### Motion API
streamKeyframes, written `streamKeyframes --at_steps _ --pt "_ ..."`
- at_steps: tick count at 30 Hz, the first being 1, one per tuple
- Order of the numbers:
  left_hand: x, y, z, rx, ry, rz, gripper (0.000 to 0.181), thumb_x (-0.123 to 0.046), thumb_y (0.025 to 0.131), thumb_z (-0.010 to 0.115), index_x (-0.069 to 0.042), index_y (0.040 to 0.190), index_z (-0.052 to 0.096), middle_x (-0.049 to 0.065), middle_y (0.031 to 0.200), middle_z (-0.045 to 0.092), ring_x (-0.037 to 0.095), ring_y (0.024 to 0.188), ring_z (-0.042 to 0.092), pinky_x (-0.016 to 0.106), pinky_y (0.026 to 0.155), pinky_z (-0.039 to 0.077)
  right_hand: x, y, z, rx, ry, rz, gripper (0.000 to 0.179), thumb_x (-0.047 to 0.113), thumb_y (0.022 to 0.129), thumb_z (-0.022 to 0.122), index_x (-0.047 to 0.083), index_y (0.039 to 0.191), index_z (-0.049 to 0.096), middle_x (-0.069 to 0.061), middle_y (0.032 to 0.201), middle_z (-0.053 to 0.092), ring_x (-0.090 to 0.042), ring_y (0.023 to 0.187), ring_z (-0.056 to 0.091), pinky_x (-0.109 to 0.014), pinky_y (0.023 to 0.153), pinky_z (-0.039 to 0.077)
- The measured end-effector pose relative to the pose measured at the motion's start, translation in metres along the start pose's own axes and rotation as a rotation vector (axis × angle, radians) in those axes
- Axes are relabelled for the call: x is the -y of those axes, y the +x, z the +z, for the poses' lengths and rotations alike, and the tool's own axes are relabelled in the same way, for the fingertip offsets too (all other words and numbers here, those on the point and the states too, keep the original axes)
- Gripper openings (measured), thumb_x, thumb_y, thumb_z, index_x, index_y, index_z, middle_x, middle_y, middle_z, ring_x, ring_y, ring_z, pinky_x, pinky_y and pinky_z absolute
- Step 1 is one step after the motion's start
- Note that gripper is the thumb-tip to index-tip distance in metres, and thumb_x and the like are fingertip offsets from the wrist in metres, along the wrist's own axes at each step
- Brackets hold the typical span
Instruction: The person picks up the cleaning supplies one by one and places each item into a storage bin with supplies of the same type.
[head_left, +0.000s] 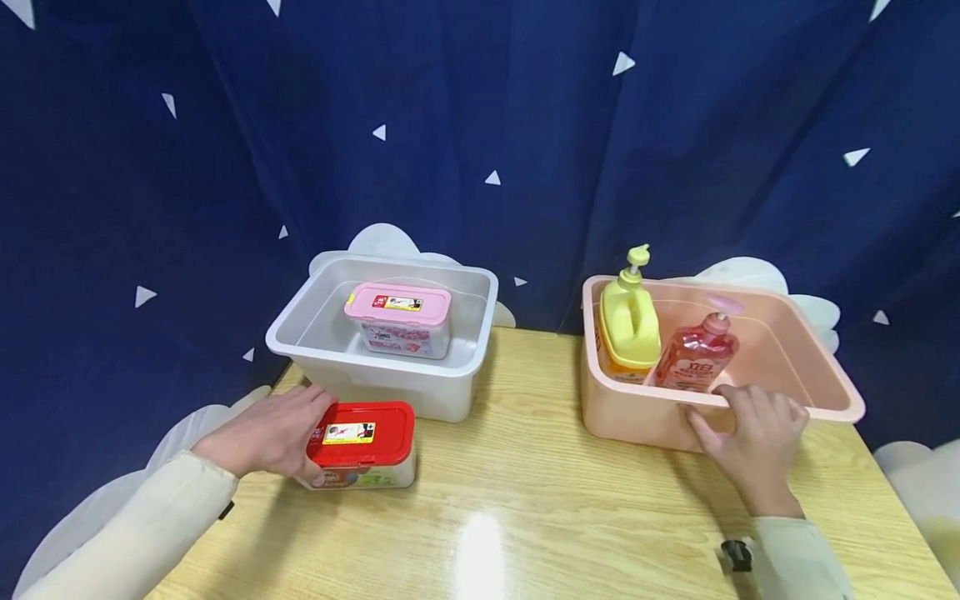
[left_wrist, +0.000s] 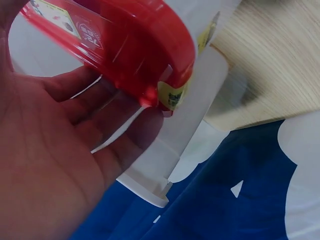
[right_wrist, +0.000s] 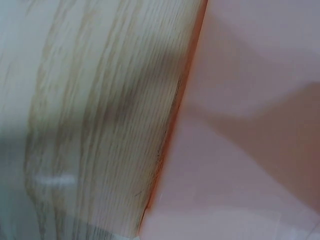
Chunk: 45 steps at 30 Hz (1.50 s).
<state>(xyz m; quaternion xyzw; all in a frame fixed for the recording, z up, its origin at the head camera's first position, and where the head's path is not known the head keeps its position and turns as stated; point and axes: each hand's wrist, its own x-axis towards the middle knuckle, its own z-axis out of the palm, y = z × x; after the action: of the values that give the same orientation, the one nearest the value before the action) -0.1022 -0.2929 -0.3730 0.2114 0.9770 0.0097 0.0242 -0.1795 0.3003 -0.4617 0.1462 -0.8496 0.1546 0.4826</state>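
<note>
My left hand [head_left: 281,429] holds the left end of a red-lidded plastic box [head_left: 375,433] on the table, thumb at the front. In the left wrist view the fingers [left_wrist: 107,107] curve along the box's red lid [left_wrist: 135,40]. On the right, my right hand [head_left: 757,433] grips the front rim of a pink bin [head_left: 795,342], fingers over the edge and thumb outside. Inside that bin, a yellow pump bottle [head_left: 630,325] stands at the left beside a tilted red pump bottle [head_left: 693,354]. The right wrist view shows only the pink bin wall [right_wrist: 250,165] and table.
Behind the red-lidded box stands a grey-white bin [head_left: 390,379] with a pink-lidded box [head_left: 401,321] in it. Both bins sit near the back edge of the wooden table [head_left: 517,467]. A dark blue curtain [head_left: 450,83] hangs behind.
</note>
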Motion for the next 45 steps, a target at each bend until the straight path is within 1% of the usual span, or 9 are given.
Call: streamKeyframes --at_steps 6,13,17,22,28,32,35,39,45 --pt "0.001 0.002 0.000 0.035 -0.018 -0.032 0.081 -0.044 0.049 0.093 -0.013 0.113 0.054 -0.002 0.102 0.057 0.020 0.093 0.056 0.041 0.080 0.052 0.001 0.001 0.000 0.005 0.005 0.001 0.074 0.069 0.087 0.052 -0.002 0.099 0.066 -0.024 0.079 0.057 -0.045 0.079 0.047 -0.061 0.085 0.028" --pt "0.003 0.002 0.003 0.058 -0.084 -0.072 0.086 -0.043 0.049 0.093 -0.012 0.118 0.053 0.001 0.107 0.057 0.023 0.099 0.055 0.044 0.084 0.052 0.001 0.000 0.000 -0.004 0.014 0.000 0.074 0.069 0.086 0.053 -0.003 0.098 0.066 -0.024 0.080 0.058 -0.046 0.080 0.047 -0.061 0.085 0.027" --pt "0.001 0.004 0.003 0.064 -0.101 -0.069 0.089 -0.041 0.048 0.093 -0.011 0.121 0.051 0.003 0.110 0.056 0.024 0.098 0.055 0.043 0.083 0.052 0.001 0.000 0.001 -0.024 0.016 -0.007 0.073 0.068 0.086 0.055 -0.004 0.098 0.066 -0.024 0.080 0.058 -0.046 0.080 0.047 -0.061 0.085 0.027" --pt "0.001 0.007 0.004 0.092 -0.104 -0.068 0.088 -0.039 0.049 0.092 -0.012 0.122 0.050 0.003 0.110 0.056 0.023 0.095 0.054 0.041 0.080 0.051 0.000 -0.001 0.001 -0.030 0.018 -0.008 0.073 0.067 0.086 0.055 -0.004 0.098 0.067 -0.025 0.081 0.059 -0.046 0.080 0.048 -0.060 0.084 0.027" --pt "0.001 0.008 0.003 0.101 -0.116 -0.054 0.080 -0.038 0.050 0.092 -0.013 0.115 0.052 0.000 0.104 0.056 0.019 0.092 0.054 0.038 0.079 0.051 0.000 -0.001 0.002 -0.021 0.015 -0.006 0.073 0.068 0.086 0.055 -0.004 0.098 0.066 -0.024 0.080 0.058 -0.046 0.080 0.048 -0.060 0.084 0.027" --pt "0.001 0.010 0.002 0.102 -0.118 -0.043 0.080 -0.039 0.050 0.092 -0.011 0.114 0.053 0.000 0.104 0.056 0.020 0.093 0.055 0.040 0.080 0.052 -0.001 0.001 0.002 -0.029 0.015 -0.005 0.074 0.068 0.086 0.055 -0.003 0.098 0.066 -0.025 0.080 0.058 -0.046 0.080 0.048 -0.060 0.084 0.027" --pt "0.001 0.011 0.002 0.113 -0.107 -0.048 0.078 -0.040 0.050 0.092 -0.010 0.112 0.054 0.000 0.101 0.056 0.020 0.092 0.055 0.039 0.081 0.052 -0.001 0.002 0.002 -0.017 0.020 0.000 0.075 0.070 0.085 0.054 -0.003 0.099 0.067 -0.024 0.081 0.059 -0.046 0.080 0.048 -0.060 0.084 0.027" --pt "0.001 0.012 0.003 0.111 -0.104 -0.047 0.074 -0.042 0.050 0.092 -0.012 0.106 0.054 -0.001 0.097 0.056 0.018 0.089 0.054 0.036 0.077 0.052 0.000 0.003 0.002 0.004 0.020 0.007 0.076 0.071 0.085 0.054 -0.003 0.099 0.066 -0.024 0.082 0.059 -0.046 0.082 0.048 -0.060 0.085 0.027" --pt "0.000 0.015 0.003 0.132 -0.128 -0.060 0.078 -0.034 0.049 0.093 -0.011 0.111 0.053 -0.001 0.102 0.056 0.021 0.096 0.054 0.038 0.079 0.052 0.001 0.001 0.000 -0.007 0.013 0.003 0.076 0.070 0.086 0.054 -0.004 0.098 0.066 -0.025 0.082 0.058 -0.047 0.082 0.048 -0.061 0.084 0.028"
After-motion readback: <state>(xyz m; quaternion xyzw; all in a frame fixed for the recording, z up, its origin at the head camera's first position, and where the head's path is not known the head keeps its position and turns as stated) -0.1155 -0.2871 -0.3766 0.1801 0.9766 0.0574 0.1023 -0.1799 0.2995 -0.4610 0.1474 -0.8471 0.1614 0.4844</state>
